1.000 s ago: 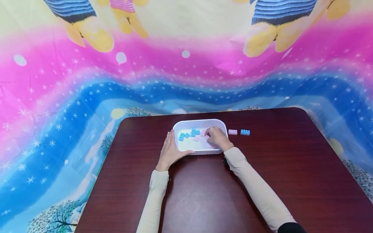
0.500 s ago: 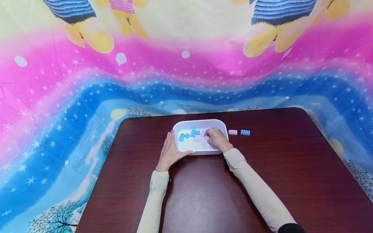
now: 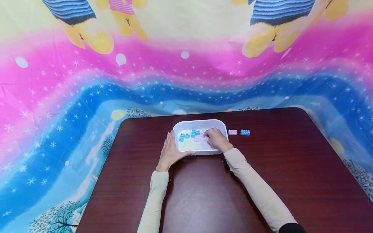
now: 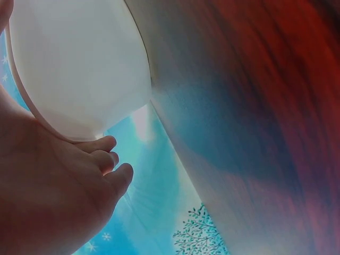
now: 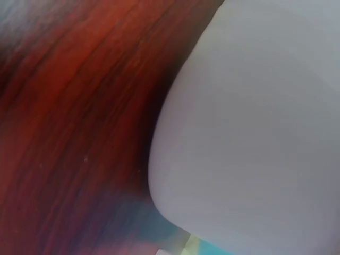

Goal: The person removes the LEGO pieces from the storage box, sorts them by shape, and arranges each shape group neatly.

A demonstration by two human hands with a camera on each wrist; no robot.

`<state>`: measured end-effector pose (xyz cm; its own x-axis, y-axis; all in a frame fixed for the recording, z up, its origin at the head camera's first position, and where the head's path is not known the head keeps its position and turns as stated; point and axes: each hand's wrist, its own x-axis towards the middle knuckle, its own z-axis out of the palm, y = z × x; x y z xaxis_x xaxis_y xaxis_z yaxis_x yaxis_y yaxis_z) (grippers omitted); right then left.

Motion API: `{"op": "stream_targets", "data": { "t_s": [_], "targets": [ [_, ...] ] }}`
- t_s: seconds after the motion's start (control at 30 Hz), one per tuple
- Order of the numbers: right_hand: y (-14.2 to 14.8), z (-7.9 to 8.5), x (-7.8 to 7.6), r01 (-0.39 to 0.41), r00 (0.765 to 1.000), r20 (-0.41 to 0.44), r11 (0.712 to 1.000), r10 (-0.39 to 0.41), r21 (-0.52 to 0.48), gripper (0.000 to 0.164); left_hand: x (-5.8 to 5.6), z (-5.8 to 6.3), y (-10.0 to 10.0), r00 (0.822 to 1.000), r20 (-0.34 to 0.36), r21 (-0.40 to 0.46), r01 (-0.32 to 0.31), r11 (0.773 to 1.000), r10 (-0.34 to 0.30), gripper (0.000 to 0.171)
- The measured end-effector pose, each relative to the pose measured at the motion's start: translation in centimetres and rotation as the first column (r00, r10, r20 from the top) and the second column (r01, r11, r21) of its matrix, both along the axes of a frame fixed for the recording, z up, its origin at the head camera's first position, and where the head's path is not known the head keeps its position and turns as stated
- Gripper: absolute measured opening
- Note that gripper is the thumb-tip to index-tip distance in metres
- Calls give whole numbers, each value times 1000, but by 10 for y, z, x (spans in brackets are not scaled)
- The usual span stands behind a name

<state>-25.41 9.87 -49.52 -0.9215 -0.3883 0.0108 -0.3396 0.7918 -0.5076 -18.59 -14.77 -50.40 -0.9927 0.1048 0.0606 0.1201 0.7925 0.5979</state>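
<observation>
A white plastic tub (image 3: 201,121) holds several blue toy building bricks (image 3: 182,137) on its left and several pink bricks (image 3: 203,133) toward its right. My left hand (image 3: 170,152) rests against the tub's left side, fingers straight along the wall and thumb along the front rim. In the left wrist view that hand (image 4: 58,180) lies against the tub's outer wall (image 4: 79,64). Reaching over the right rim, my right hand (image 3: 217,139) has its fingers bent down among the pink bricks. Its fingertips are hidden, so I cannot tell whether they pinch one.
Outside the tub on the right, a pink brick (image 3: 232,132) and a blue brick (image 3: 245,132) lie in a row on the dark red-brown table (image 3: 276,155). A printed curtain (image 3: 180,71) hangs behind the table. The tub's wall (image 5: 239,133) fills much of the right wrist view.
</observation>
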Motion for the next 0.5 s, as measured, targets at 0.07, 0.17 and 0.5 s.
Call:
{"op": "stream_targets", "data": {
  "t_s": [0.07, 0.17, 0.5],
  "targets": [
    [0, 2, 0, 4, 1000, 14, 1000, -4, -9, 29, 0, 0, 0, 1000, 1, 0, 0, 1000, 0, 139],
    [1, 5, 0, 13, 1000, 24, 1000, -13, -19, 30, -1, 0, 0, 1000, 5, -6, 2, 1000, -2, 139],
    [7, 18, 0, -25, 999, -31, 998, 23, -58, 34, -1, -1, 0, 1000, 10, -7, -7, 1000, 8, 139]
  ]
}}
